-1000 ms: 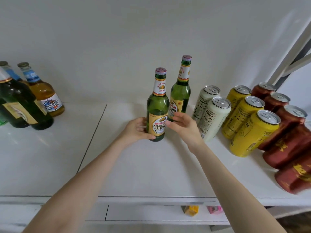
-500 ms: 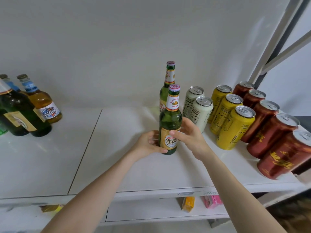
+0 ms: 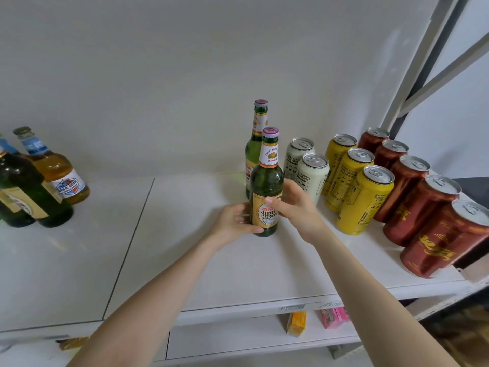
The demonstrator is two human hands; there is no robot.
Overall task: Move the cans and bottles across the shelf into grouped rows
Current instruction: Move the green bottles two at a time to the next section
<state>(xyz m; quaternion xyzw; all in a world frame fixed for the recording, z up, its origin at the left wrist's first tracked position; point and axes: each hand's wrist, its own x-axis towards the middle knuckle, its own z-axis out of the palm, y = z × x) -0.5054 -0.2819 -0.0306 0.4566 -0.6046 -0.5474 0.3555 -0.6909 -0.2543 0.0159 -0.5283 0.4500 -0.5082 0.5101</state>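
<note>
Both hands are wrapped round the lower body of a green Yanjing beer bottle [image 3: 266, 186]. The left hand [image 3: 235, 221] cups it from 9 o'clock with the thumb lying across the foot of the gold label. The right hand [image 3: 296, 207] closes on it from 3 o'clock with the thumb on the label's top edge. The bottle stands upright with its base at the white shelf [image 3: 185, 255]; whether it rests there or is a hair off cannot be told. Holding it low with both hands probably steadies a tall, top-heavy glass bottle while it is lined up.

At 12 o'clock, just behind it, stands a second green bottle [image 3: 255, 144] of the same brand, so this one looks meant to sit in front of it as a row. At 2 o'clock are two white cans [image 3: 313, 178], at 3 o'clock three yellow cans [image 3: 366, 202], and beyond them the red cans [image 3: 420, 207], each colour in its own file. Far out at 9 o'clock an amber bottle [image 3: 57, 176] and dark green bottles [image 3: 23, 194] are not yet sorted.

Both forearms reach in from 6 o'clock, the wrists nearly straight and converging on the bottle.
</note>
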